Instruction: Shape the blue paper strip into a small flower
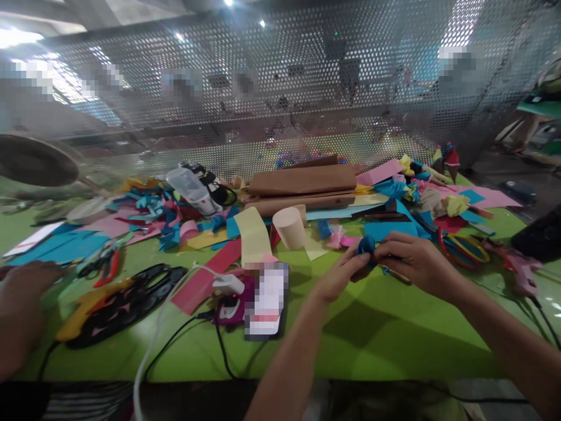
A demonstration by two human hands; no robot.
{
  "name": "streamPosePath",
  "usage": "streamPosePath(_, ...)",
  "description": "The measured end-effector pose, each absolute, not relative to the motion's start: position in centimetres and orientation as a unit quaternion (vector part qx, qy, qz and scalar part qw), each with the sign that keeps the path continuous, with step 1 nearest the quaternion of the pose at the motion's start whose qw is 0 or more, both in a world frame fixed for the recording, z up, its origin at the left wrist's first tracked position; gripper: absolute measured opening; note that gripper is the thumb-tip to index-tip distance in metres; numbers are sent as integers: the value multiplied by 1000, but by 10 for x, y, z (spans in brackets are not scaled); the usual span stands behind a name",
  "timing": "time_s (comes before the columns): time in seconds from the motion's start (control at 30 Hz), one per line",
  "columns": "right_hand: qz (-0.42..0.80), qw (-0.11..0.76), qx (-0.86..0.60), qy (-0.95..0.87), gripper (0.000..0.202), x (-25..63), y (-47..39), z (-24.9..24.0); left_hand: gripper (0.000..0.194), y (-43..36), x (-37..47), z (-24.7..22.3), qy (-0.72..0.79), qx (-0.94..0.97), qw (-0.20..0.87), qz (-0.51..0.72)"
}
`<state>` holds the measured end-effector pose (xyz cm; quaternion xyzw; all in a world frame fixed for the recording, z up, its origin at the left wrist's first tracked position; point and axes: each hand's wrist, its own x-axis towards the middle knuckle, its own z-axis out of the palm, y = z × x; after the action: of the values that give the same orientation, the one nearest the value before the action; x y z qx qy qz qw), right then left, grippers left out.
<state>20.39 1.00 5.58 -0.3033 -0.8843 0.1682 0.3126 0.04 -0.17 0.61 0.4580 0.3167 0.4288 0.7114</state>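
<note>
Over the middle of the green tabletop (394,333), both hands meet on a small blue piece (366,244): left hand (339,275) and right hand (412,260) pinch it between fingertips. Paper scraps (149,213) and scissors (105,263) litter the far edge.

hands (342,275) x3 | brown rolls (302,179) x2, maybe 3 | phone (267,301) x1 | glue gun (521,270) x1

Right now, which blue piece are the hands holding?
The small rolled blue piece, pinched between the left hand and right hand above the green table. The other blue scraps lie flat, untouched.
</note>
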Motion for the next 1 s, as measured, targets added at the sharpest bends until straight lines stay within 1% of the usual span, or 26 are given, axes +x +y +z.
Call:
streamPosePath(0.27,177,290,-277,-899,12,209,12,59,46,-2,2,8,280,469,729,413)
streamPosePath(0.5,193,251,-257,-913,14,212,10,67,39,-2,1,7,264,479,733,404)
streamPosePath(0.7,147,244,-251,-925,9,213,9,63,47,-2,0,6,280,476,737,390)
streamPosePath(0.83,111,262,-231,-931,8,213,10,58,52,-2,0,5,296,465,741,384)
streamPosePath(1.0,101,288,-216,-928,8,211,10,52,61,-1,-2,3,316,461,738,379)
